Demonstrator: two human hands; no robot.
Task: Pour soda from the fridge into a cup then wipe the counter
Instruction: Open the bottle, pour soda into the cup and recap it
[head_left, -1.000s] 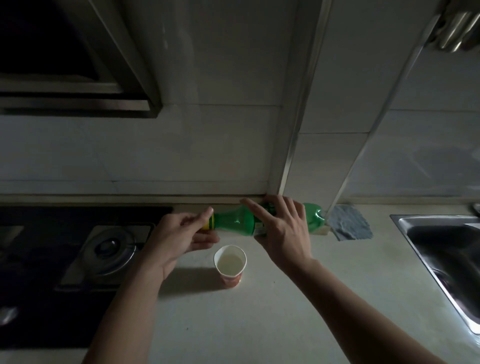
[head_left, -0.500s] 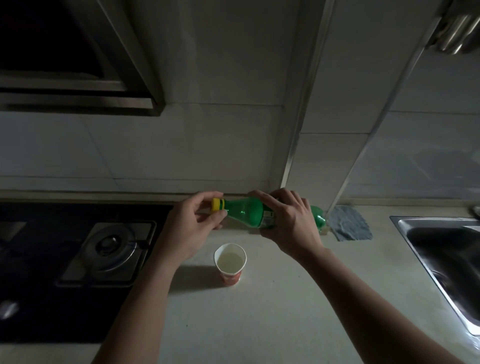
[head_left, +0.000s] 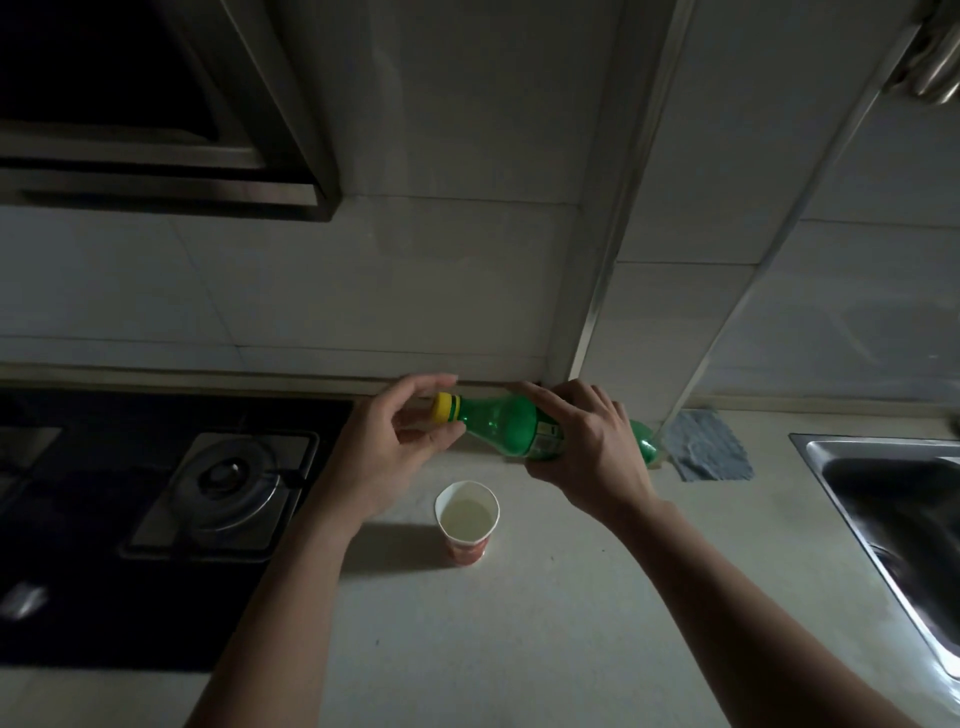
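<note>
A green soda bottle (head_left: 501, 428) with a yellow cap (head_left: 442, 407) is held nearly level above the counter (head_left: 519, 623), neck pointing left. My right hand (head_left: 587, 452) grips its body around the label. My left hand (head_left: 395, 441) pinches the yellow cap between thumb and fingers. Below the bottle stands a red-and-white paper cup (head_left: 467, 519), upright, with pale liquid inside. A grey cloth (head_left: 709, 452) lies flat on the counter at the back, right of the bottle's base.
A black gas hob with a burner (head_left: 223, 483) fills the counter's left side. A steel sink (head_left: 893, 519) is set into the right side. An extractor hood (head_left: 156, 171) hangs upper left. A tiled wall with a metal corner strip stands close behind.
The bottle has risen slightly and sits higher above the cup. My left hand's fingers have turned around the yellow cap, which now shows clear of them.
</note>
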